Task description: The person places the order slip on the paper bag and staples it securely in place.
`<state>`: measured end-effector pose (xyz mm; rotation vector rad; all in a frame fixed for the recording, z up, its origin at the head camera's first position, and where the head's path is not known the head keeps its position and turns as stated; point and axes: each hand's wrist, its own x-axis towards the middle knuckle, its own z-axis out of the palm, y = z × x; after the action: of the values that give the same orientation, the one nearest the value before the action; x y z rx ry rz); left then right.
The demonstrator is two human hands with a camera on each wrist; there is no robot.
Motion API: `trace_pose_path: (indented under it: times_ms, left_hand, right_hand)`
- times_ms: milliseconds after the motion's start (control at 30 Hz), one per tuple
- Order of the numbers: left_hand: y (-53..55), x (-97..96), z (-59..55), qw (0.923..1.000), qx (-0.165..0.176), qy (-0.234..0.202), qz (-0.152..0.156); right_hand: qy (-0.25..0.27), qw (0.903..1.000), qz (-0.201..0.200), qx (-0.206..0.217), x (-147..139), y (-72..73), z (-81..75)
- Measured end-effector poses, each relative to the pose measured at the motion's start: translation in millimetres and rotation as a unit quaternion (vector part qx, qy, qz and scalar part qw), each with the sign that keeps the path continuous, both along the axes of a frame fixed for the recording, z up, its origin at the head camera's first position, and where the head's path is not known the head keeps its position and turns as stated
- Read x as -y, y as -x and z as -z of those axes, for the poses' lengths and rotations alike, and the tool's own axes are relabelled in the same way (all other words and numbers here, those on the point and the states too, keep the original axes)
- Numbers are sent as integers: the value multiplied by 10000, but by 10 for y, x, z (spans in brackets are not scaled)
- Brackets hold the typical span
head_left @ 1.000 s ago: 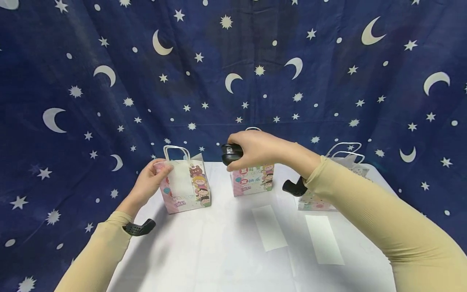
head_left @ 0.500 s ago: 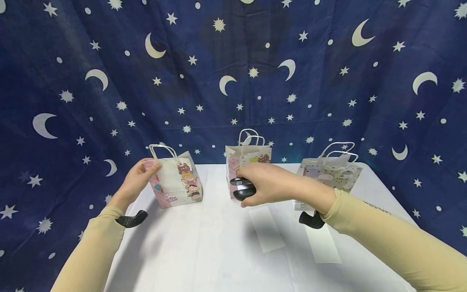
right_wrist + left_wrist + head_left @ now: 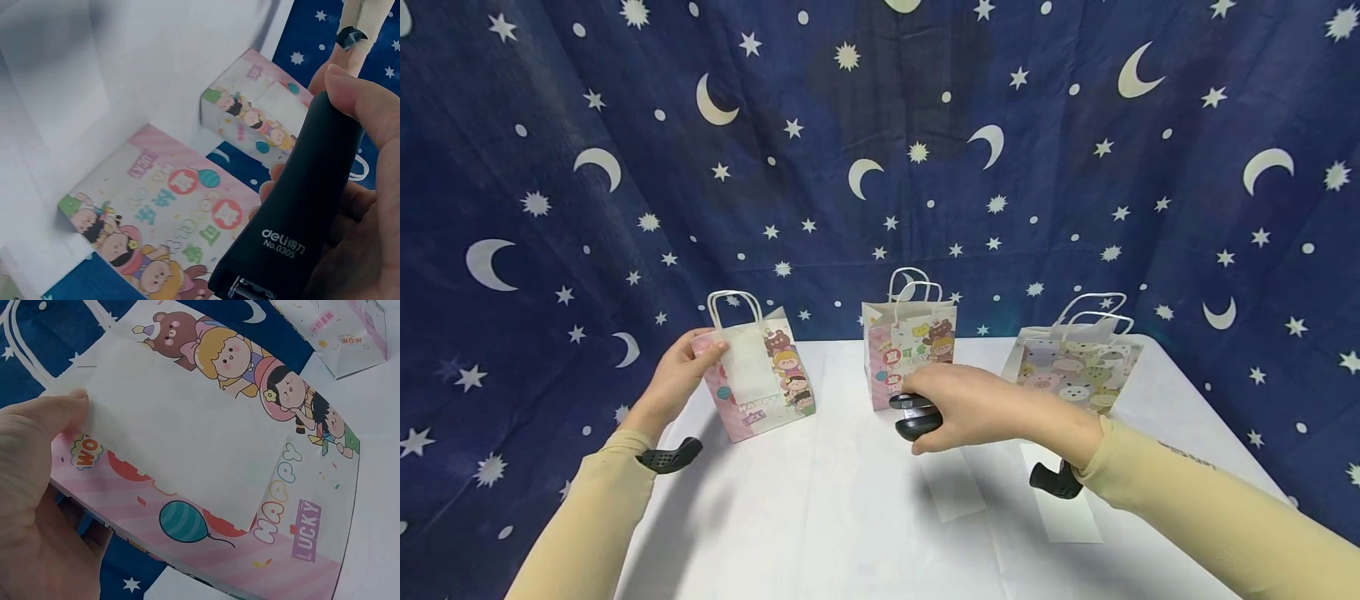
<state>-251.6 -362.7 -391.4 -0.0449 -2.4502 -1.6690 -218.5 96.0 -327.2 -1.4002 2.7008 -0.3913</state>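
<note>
My left hand (image 3: 672,377) pinches the upper left edge of a paper gift bag (image 3: 797,379) with cartoon characters, thumb in front. A blank white paper slip (image 3: 181,431) lies flat on the bag's front, and a thin staple-like line (image 3: 87,366) shows near its top. The bag leans slightly. In my right hand (image 3: 988,404) I hold a black stapler (image 3: 300,206), gripped with the thumb on its top arm. It is above the table, in front of a second, similar bag (image 3: 917,337), whose lower part it hides.
A third bag (image 3: 1075,375) with animal faces stands at the right. Two white paper slips (image 3: 958,492) (image 3: 1071,517) lie on the white table (image 3: 820,517), partly behind my right arm. A dark blue star-and-moon curtain (image 3: 880,125) hangs behind.
My right hand has moved down and right with the stapler, uncovering the middle bag's top. My left hand keeps its pinch, and the left bag has tilted a little.
</note>
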Motion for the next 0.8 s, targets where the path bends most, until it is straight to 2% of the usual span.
trace_pose_path:
  times_ms: [167, 333, 467, 567, 700, 800]
  left_hand:
    - [-23, 0, -7, 9998, -76, -197, 56]
    - [-94, 3, -54, 9998, -64, -188, -74]
    - [-158, -34, -104, 9975, -399, -389, -431]
    - [-223, -87, -149, 9896, -923, -424, -1018]
    - [-358, -169, -226, 9717, -1579, -118, -1754]
    - [-462, -256, -284, 9622, -1991, 358, -1825]
  right_hand:
    - [33, 10000, 72, 48, -80, 1, 92]
    - [111, 9995, 189, 210, -189, -24, 194]
    - [152, 9988, 381, 283, -338, -74, 284]
    - [193, 9976, 529, 413, -465, -119, 353]
    - [173, 9959, 686, 559, -612, -160, 455]
    - [98, 9944, 822, 660, -696, -178, 527]
